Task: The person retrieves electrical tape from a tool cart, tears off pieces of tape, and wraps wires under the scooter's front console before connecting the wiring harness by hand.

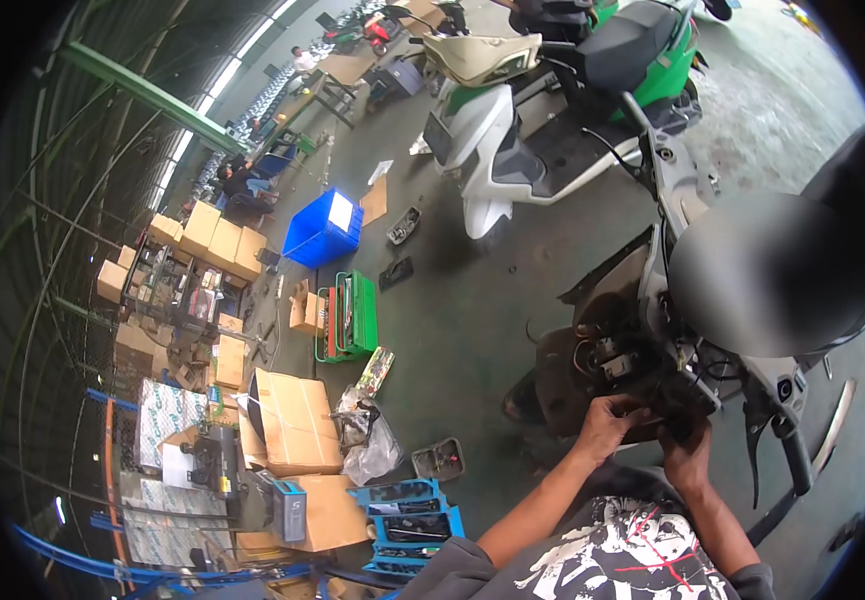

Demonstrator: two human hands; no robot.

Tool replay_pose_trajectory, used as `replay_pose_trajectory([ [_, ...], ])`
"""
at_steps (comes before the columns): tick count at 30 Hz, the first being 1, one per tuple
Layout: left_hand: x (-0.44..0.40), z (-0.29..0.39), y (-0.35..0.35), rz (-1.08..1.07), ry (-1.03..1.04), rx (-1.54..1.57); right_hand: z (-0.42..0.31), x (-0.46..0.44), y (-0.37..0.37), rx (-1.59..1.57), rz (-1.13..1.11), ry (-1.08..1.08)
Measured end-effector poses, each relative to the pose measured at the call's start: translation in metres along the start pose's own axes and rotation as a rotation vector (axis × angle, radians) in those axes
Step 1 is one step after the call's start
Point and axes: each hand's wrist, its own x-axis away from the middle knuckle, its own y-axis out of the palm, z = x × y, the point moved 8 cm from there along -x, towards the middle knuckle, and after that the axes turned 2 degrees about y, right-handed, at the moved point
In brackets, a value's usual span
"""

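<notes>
Both of my hands are at the opened front of a dark scooter (643,300), low in the exposed wiring and parts. My left hand (611,422) has its fingers pressed together at the edge of a dark part; what they hold is hidden. Beside it, my right hand (688,455) reaches up under a black box-like part (691,395), its fingertips in shadow. The handlebar grip (798,460) and a brake lever (756,462) lie to the right of my right hand. A blurred round patch covers the scooter's upper area.
A white and green scooter (498,150) stands ahead. To the left are a blue bin (321,232), a green toolbox (358,315), cardboard boxes (298,420), a blue toolbox (410,530) and a small parts tray (440,460). A person (243,183) sits far off.
</notes>
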Motion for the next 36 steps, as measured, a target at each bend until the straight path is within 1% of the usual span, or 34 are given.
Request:
replay_pose_trajectory([
  [1,-0.002,0.003,0.000,-0.023,-0.067,-0.014,-0.003,0.000,0.001,-0.010,-0.022,0.033],
  [5,-0.009,0.005,0.002,0.006,-0.051,-0.020,0.000,0.001,0.000,-0.007,-0.080,0.073],
  [7,-0.009,0.013,0.001,0.067,-0.035,-0.380,0.010,0.001,0.002,-0.168,-0.139,0.074],
  [8,-0.006,0.019,0.006,0.067,-0.037,-0.378,0.011,0.002,0.000,-0.166,-0.140,0.076],
  [10,0.005,0.041,0.008,0.194,0.012,-0.794,0.011,0.004,0.002,-0.212,-0.196,0.104],
  [11,0.005,0.032,0.010,0.193,0.009,-0.790,0.013,0.005,0.001,-0.209,-0.196,0.109],
  [13,0.006,0.032,0.024,0.192,0.283,-0.977,0.009,0.006,-0.005,0.001,-0.159,-0.001],
  [14,0.007,0.029,0.029,0.189,0.277,-0.973,0.007,0.007,-0.008,0.004,-0.159,0.006],
  [16,0.011,0.037,0.045,0.229,0.420,-1.382,-0.008,0.006,-0.008,0.046,-0.181,-0.050],
  [17,0.011,0.036,0.047,0.226,0.414,-1.378,-0.011,0.005,-0.009,0.049,-0.182,-0.044],
  [19,0.014,0.038,0.049,0.285,0.469,-1.428,-0.013,0.007,-0.011,-0.014,-0.179,-0.031],
  [22,0.016,0.044,0.046,0.255,0.428,-1.474,0.002,0.010,-0.016,-0.012,-0.139,-0.005],
  [23,0.014,0.041,0.040,0.299,0.441,-1.403,0.003,0.008,-0.017,-0.004,-0.128,0.017],
  [24,0.013,0.035,0.034,0.334,0.448,-1.329,-0.001,0.006,-0.015,-0.038,-0.146,-0.006],
  [26,0.009,0.032,0.019,0.384,0.322,-1.072,-0.003,0.009,-0.015,-0.135,-0.149,-0.032],
  [27,0.009,0.028,0.012,0.390,0.308,-0.950,-0.005,0.008,-0.018,-0.195,-0.134,-0.047],
  [28,0.007,0.022,0.004,0.398,0.286,-0.830,-0.009,0.007,-0.022,-0.048,-0.107,-0.082],
  [29,-0.001,0.011,-0.001,0.286,0.187,-0.657,-0.013,0.007,-0.026,0.099,-0.089,-0.115],
  [30,-0.006,0.000,-0.002,0.185,0.088,-0.489,-0.013,0.008,-0.031,0.117,-0.064,-0.079],
  [31,-0.006,-0.004,-0.001,0.157,0.070,-0.480,-0.014,0.006,-0.030,0.141,-0.088,-0.039],
  [33,-0.007,-0.005,-0.003,0.132,0.092,-0.204,-0.016,0.005,-0.031,0.152,-0.106,0.006],
  [34,-0.008,-0.006,-0.002,0.123,0.083,-0.210,-0.017,0.006,-0.030,0.174,-0.121,0.030],
  [36,-0.011,-0.007,-0.001,0.082,0.076,-0.084,-0.014,0.006,-0.027,0.187,-0.132,0.059],
])
